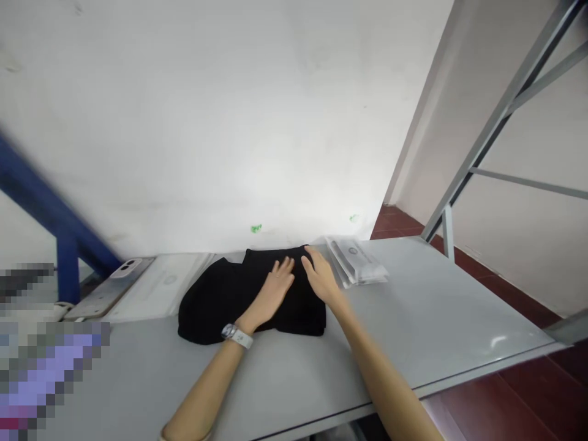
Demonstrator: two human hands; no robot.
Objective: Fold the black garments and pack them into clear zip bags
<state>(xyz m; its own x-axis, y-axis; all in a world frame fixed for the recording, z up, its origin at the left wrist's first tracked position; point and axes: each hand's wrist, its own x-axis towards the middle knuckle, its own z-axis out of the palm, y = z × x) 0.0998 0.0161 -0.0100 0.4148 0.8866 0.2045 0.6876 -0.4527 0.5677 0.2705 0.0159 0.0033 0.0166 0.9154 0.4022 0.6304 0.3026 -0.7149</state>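
A black folded garment [220,300] lies on the grey table, its exact kind not clear from this view. My left hand [274,288] rests flat on its middle, fingers stretched out, with a watch on the wrist. At the garment's far right corner is my right hand [321,275], thumb and fingers apart, touching the cloth's edge. Just right of that hand sits a small pile of translucent plastic bags [361,260] with a round mark on the top one.
On the left, a phone [110,288] lies beside flat white plastic bags [160,285]. A blue metal frame [68,263] rises behind the phone. The table [441,312] meets a white wall [275,122]; a grey metal frame [487,141] stands at right.
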